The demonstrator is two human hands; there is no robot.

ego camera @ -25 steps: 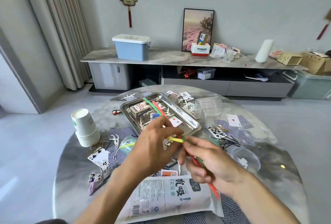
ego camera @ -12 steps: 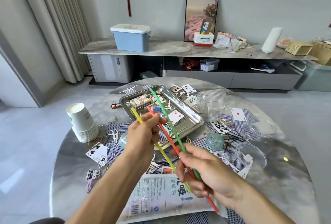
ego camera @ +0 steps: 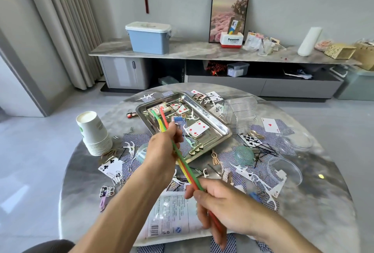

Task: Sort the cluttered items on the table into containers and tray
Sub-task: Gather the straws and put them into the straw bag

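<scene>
Three straws (ego camera: 187,168), green, yellow and red, lie bunched together in a line between my two hands above the table. My left hand (ego camera: 162,151) grips them near their far ends, which reach over the metal tray (ego camera: 220,125). My right hand (ego camera: 218,202) grips their near ends, with the red one poking out below my fingers. The tray holds playing cards, a card deck, floss picks and small bits. Loose cards (ego camera: 270,124), floss picks and hairpins lie scattered on the round marble table (ego camera: 323,202).
A stack of paper cups (ego camera: 93,132) stands at the left. Clear plastic cups (ego camera: 241,114) lie right of the tray, with clear lids (ego camera: 285,168) and a teal mesh strainer (ego camera: 243,154) nearer. A printed plastic bag (ego camera: 170,214) lies under my arms. A sideboard runs behind the table.
The straws were fanned apart between my hands; now they are bunched into one bundle. My left hand has moved up toward the tray and the far ends point more to the left.
</scene>
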